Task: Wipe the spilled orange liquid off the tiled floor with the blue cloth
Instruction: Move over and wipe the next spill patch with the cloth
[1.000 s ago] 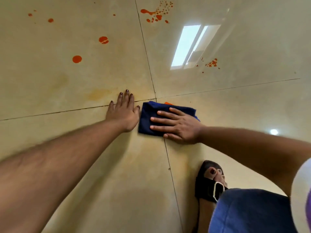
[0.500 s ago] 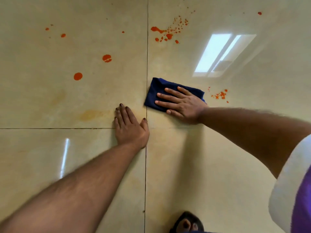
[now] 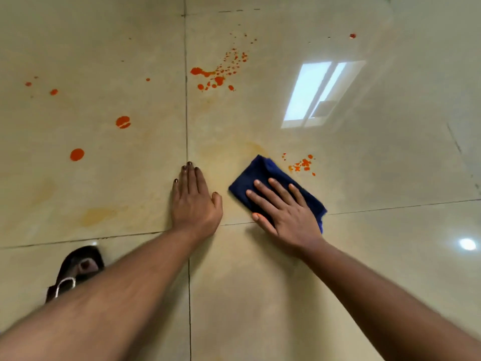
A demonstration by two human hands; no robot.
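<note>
two hands are on the floor. the left hand lies flat with its fingers straight and together, grasping nothing. the right hand lies flat on one blue cloth, its fingers spread out and pressing down, not curled around it. the cloth is folded and sits just right of the left hand, close to where four tiles meet.

there are many orange spots. two big round spots are on the left tile, with a few small ones farther off. one bunch of splashes is far up past the hands. one little bunch is just beside the cloth's far corner, not under it. one tiny dot is far away at the top right. some pale yellow smears show on the left tile and near the cloth.

one foot in a dark sandal is at the lower left, partly behind the left arm.

the floor is big shiny cream tiles with thin dark lines between them. a bright window shape and a small round light shine on it.
</note>
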